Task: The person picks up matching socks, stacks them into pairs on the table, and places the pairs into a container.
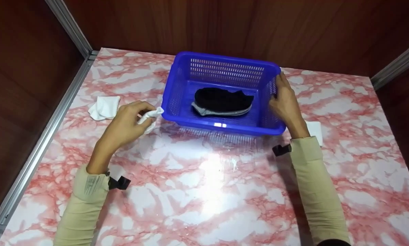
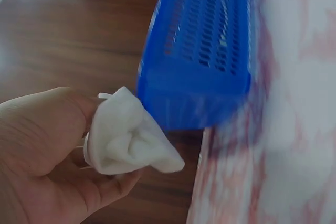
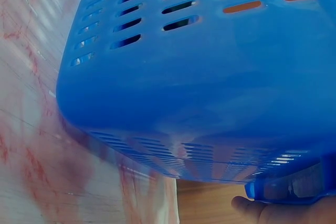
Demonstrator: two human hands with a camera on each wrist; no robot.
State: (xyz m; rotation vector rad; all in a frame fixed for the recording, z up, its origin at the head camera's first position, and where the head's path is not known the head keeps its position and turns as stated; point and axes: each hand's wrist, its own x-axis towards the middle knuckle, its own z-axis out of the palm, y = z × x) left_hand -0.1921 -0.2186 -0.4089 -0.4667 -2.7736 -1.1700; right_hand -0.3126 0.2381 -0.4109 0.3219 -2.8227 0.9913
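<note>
Wood-grain panels (image 1: pixel 139 27) behind and at both sides; close in the work place. Marbled tabletop (image 1: pixel 149 212), red-pink and white, in front of them; gives a flat support to all the rest.

Toward the rear edge, blue plastic basket (image 1: pixel 225 128) with slotted walls; stands with its opening upward, and so permits reach from above. Beige sleeves (image 1: pixel 83 208) at left and right, pointing toward the basket from the near side.

Right hand (image 1: pixel 288 104) on the right rim of the basket; grips it with bent fingers, probably in order to keep it steady. Left hand (image 1: pixel 127 123) on the opposite side, well apart from the right one; pinches bunched white cloth (image 2: pixel 126 135) between thumb and fingers.

On the basket floor, black sock (image 1: pixel 223 99), judging by the outline; lies over grey sock (image 1: pixel 207 112) and covers most of it, perhaps for a compact stack. Beyond the left hand, folded white cloth (image 1: pixel 108 106), flat on the tabletop; remains within easy reach there.

Bunched white cloth just beside the front-left corner of the basket, outside it; sticks out past the fingertips, leaving one soft end free. Touching the rim or not: impossible to tell. Near the right wrist, white fabric piece (image 1: pixel 314 132), partly hidden behind the sleeve.
</note>
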